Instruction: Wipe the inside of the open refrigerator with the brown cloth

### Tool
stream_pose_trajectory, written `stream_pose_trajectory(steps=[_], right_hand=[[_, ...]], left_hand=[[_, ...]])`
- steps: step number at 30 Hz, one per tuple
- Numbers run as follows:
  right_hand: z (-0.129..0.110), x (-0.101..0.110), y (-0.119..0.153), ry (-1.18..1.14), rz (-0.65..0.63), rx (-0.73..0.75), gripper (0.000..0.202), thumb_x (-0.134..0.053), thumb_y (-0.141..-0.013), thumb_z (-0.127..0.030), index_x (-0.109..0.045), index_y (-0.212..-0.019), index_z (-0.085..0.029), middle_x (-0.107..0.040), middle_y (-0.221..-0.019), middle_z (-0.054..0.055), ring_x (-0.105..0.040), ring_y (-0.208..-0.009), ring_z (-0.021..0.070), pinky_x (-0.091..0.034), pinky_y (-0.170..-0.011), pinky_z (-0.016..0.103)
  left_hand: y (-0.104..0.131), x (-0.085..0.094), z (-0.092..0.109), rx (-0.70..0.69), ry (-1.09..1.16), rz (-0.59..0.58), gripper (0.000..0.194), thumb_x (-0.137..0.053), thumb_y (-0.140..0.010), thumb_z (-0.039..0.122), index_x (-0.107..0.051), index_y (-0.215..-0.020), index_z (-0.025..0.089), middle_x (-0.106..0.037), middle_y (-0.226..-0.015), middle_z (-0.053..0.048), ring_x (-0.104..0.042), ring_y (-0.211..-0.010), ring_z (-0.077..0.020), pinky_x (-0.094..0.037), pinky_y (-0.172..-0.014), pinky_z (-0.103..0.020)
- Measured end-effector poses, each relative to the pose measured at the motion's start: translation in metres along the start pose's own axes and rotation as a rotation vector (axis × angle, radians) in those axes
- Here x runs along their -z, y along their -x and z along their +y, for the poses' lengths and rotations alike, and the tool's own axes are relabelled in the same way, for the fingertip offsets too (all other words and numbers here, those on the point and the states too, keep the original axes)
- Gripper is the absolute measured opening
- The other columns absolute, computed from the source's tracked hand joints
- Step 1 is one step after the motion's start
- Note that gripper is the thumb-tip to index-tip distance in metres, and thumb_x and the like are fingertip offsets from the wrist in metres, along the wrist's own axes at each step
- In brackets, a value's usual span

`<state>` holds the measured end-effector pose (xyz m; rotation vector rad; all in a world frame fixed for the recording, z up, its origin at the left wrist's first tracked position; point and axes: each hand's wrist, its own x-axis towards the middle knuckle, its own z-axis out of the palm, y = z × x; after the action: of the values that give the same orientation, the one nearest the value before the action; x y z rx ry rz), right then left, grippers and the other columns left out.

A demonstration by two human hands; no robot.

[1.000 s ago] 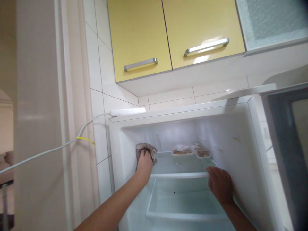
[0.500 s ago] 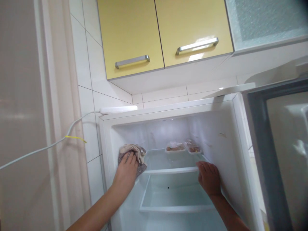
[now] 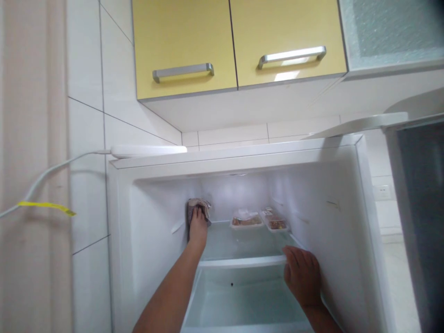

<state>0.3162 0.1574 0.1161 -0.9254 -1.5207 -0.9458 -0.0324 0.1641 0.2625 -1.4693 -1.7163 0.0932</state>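
Inside the open refrigerator, my left hand grips a crumpled brown-and-beige cloth against the left inner wall, close to the back corner. My right hand is closed around the right end of the white front edge of the glass shelf; its fingertips are partly hidden. Two clear-wrapped food trays stand at the back right of that shelf, a left food tray and a right food tray.
A drawer with a small dark spot lies below the shelf. The refrigerator door stands open at right. Yellow cabinets hang above. A white cable with a yellow tie runs left from a white bar on the refrigerator top.
My left hand has carried the cloth deeper along the left wall toward the back. My right hand stays at the shelf edge. The view has moved closer to the refrigerator.
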Motion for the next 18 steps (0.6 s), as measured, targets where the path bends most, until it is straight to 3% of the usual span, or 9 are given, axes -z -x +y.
stream_pose_trajectory(steps=[5, 9, 13, 18], right_hand=[[-0.001, -0.003, 0.001, 0.000, 0.001, -0.027, 0.025, -0.050, -0.088, -0.011, -0.060, -0.107, -0.023, -0.069, -0.099, 0.006, -0.056, -0.092, 0.0218, -0.042, -0.091, 0.041], [-0.002, -0.004, 0.002, -0.005, 0.004, -0.029, 0.025, -0.049, -0.088, -0.011, -0.060, -0.106, -0.023, -0.068, -0.100, 0.006, -0.055, -0.093, 0.0222, -0.041, -0.093, 0.042], [-0.001, -0.006, 0.003, -0.030, 0.007, -0.043, 0.023, -0.050, -0.088, -0.011, -0.061, -0.105, -0.023, -0.068, -0.100, 0.006, -0.055, -0.094, 0.0220, -0.041, -0.093, 0.041], [-0.001, -0.006, 0.003, -0.030, 0.005, -0.037, 0.024, -0.051, -0.087, -0.012, -0.061, -0.106, -0.023, -0.068, -0.100, 0.006, -0.054, -0.094, 0.0218, -0.040, -0.094, 0.041]], left_hand=[[-0.034, -0.024, 0.013, -0.011, 0.013, -0.037, 0.046, -0.047, -0.083, 0.013, -0.072, -0.121, 0.013, -0.064, -0.138, -0.020, -0.040, -0.146, -0.0344, -0.013, -0.124, -0.061], [-0.055, -0.033, 0.010, -0.048, 0.043, -0.071, 0.037, -0.054, -0.087, 0.024, -0.074, -0.116, 0.016, -0.071, -0.128, -0.018, -0.041, -0.146, -0.0341, -0.013, -0.123, -0.065], [-0.059, -0.032, 0.009, -0.052, 0.041, -0.101, 0.034, -0.062, -0.089, 0.033, -0.072, -0.115, 0.014, -0.070, -0.130, -0.015, -0.042, -0.145, -0.0308, -0.016, -0.124, -0.064], [-0.049, -0.018, 0.013, -0.042, 0.058, -0.126, 0.025, -0.067, -0.086, 0.026, -0.074, -0.108, 0.018, -0.072, -0.124, -0.012, -0.047, -0.140, -0.0316, -0.020, -0.122, -0.065]])
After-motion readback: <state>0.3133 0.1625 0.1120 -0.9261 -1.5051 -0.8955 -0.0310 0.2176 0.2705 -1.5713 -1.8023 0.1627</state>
